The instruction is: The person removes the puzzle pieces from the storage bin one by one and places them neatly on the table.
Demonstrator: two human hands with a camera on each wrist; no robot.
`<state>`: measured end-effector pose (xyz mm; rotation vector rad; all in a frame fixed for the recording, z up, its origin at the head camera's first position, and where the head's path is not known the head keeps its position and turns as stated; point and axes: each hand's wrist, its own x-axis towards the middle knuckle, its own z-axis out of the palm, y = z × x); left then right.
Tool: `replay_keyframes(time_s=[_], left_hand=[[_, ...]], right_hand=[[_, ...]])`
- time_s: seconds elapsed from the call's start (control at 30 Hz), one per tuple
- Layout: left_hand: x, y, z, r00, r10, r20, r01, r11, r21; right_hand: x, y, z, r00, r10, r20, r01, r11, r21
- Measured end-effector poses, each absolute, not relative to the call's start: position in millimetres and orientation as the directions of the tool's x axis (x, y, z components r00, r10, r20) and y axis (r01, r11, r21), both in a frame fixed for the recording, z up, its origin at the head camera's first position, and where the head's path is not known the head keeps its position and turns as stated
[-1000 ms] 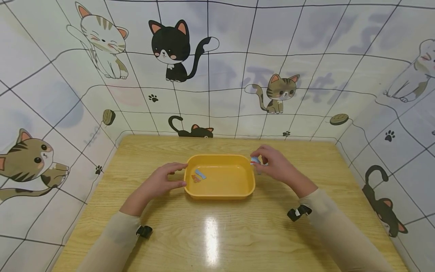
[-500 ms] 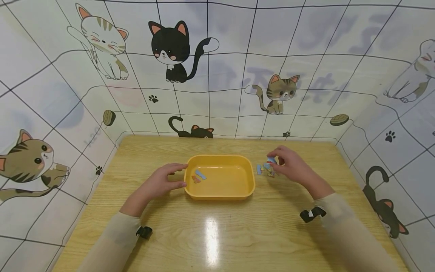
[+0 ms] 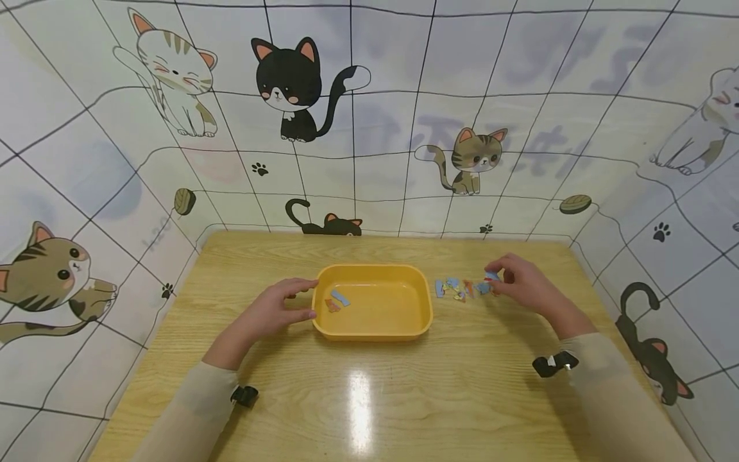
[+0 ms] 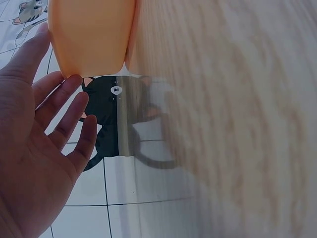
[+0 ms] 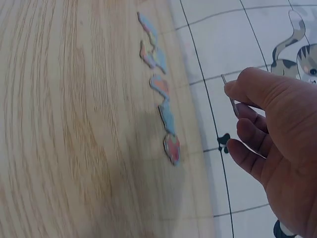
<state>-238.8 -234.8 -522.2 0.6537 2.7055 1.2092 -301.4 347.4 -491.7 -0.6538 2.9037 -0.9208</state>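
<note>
My right hand (image 3: 519,282) pinches a small flat puzzle piece (image 3: 491,276), light blue with red, between thumb and fingertips. In the right wrist view the held piece shows as a thin edge. Several more puzzle pieces (image 3: 452,283) lie in a row on the table, stretching from beside the tray to below this hand. At the left end of the yellow tray (image 3: 381,311), my left hand (image 3: 274,307) touches the corners with spread thumb and fingers. Inside the tray lie a blue strip-shaped piece (image 3: 340,298) and an orange piece (image 3: 331,305) near the left end.
The wood-grain table (image 3: 300,398) is bordered at the back and sides by a white cloth (image 3: 387,115) printed with a grid and cartoon cats. A black band (image 3: 554,364) is worn at the right wrist and another band (image 3: 245,395) at the left.
My right hand has moved right from the tray's right end with the puzzle piece, and the row of pieces lying on the table has come into sight. The left hand and tray stay put.
</note>
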Motion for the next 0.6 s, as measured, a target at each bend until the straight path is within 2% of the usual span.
replay_keyframes(time_s=[0.3,0.6], left_hand=[[-238,-236,-522,-0.904,0.423,0.068,0.334,0.596,0.73],[-237,-234,-522,-0.907,0.418,0.061,0.324,0.596,0.734]], right_hand=[[-302,372,-500,-0.928,-0.36,0.097,-0.353,0.764,-0.539],[-306,386,-506,-0.935,-0.353,0.044,-0.327,0.806,-0.493]])
